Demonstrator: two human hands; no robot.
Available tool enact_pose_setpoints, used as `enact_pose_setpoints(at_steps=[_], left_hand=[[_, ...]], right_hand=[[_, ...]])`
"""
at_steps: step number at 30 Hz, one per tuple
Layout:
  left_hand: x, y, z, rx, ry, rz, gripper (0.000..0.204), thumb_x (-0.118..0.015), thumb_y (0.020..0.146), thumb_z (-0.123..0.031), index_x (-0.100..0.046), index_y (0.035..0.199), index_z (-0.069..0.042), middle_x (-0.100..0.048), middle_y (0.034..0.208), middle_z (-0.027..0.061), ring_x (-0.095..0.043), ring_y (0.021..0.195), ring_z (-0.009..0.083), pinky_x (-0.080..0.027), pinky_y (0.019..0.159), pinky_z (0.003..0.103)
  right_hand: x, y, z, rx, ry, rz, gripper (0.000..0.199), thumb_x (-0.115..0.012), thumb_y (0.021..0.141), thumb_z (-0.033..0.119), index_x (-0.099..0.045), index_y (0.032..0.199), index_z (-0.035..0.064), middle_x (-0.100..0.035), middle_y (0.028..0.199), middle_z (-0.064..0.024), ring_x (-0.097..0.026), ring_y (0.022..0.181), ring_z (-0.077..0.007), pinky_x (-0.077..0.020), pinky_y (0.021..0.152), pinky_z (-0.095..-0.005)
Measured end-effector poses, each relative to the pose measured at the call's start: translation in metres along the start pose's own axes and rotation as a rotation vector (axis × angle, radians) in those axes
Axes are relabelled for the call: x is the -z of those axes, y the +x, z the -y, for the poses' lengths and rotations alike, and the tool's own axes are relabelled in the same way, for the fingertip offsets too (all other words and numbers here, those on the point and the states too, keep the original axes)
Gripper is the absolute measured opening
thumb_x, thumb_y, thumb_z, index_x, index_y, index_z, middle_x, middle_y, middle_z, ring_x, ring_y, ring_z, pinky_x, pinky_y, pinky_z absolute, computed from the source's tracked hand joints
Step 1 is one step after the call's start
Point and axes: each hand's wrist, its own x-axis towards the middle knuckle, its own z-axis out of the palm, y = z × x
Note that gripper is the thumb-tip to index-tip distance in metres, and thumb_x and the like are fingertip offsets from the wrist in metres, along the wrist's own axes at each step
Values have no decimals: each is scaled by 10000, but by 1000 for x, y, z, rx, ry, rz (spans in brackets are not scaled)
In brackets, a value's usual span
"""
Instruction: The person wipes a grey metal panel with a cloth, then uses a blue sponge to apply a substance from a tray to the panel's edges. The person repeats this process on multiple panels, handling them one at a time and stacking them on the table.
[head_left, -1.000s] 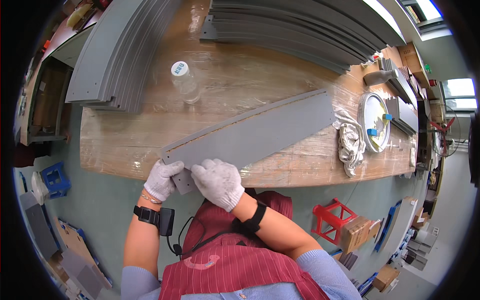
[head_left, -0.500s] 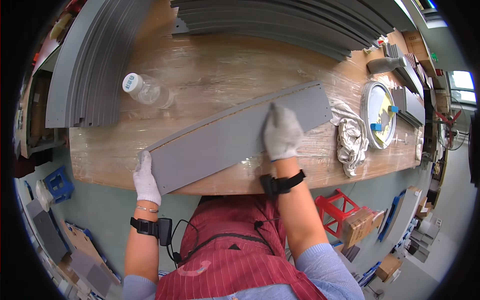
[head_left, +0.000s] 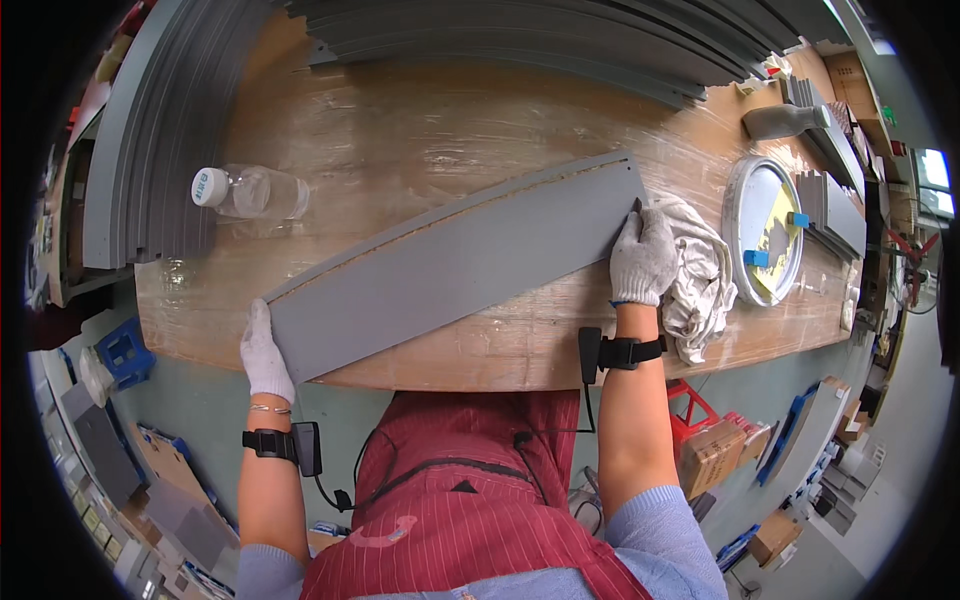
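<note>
A long grey board (head_left: 450, 255) lies slanted on the table in front of me, its right end farther away. Along its far side runs a narrow groove with a rough brownish line in it. My left hand (head_left: 266, 355), in a white knit glove, grips the board's left end. At the right end is my gloved right hand (head_left: 642, 262), its fingers closed. A small dark tip (head_left: 637, 205) shows at those fingers; what it belongs to is hidden. Beside this hand lies a crumpled white cloth (head_left: 700, 285).
A clear bottle with a white cap (head_left: 255, 193) lies at the left. Stacked grey boards (head_left: 165, 140) stand at the left, with more grey panels (head_left: 520, 45) along the back. At the right are a round lid (head_left: 741, 215) with blue pieces and a grey bottle (head_left: 785, 121).
My right hand has moved from the middle of the board to its right end. The board has shifted slightly left in view, with my left hand still on its left end.
</note>
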Motion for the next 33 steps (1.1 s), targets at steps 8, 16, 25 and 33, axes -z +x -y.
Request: enact_pose_setpoints(at_steps=[8,16,25,33], left_hand=[[7,10,6,23,-26,-50,655,-651,987,-449,-558,1400,51,-634,1313,74,-578,1152,155,-467,992,293],[2,3,-2,97,-89,-4,595,-627,993,-499,-641,1223,49,-675,1092,79,-610,980,158,-510,891,308],[18,10,-2,163,-213,169,565,-596,1008,-505,-652,1212,19,-686,1056,72,-629,941,150,-529,830,301],[40,31,14,278,-422,419,449,-589,1038,-366,-593,1306,-7,-663,1191,95,-649,1057,181,-546,921,347]], right_hand=[[17,-114,174,510,302,427,137,-657,910,214,-658,1037,163,-655,825,-95,-677,693,-310,-541,573,-426],[24,-146,199,587,307,467,105,-672,898,192,-669,994,148,-645,763,-93,-667,673,-312,-525,562,-438],[22,-186,243,626,340,457,150,-691,878,196,-667,1016,141,-642,776,-94,-673,672,-309,-531,569,-439],[8,-198,266,527,415,355,192,-703,879,168,-699,1064,117,-680,820,-115,-675,673,-317,-545,595,-431]])
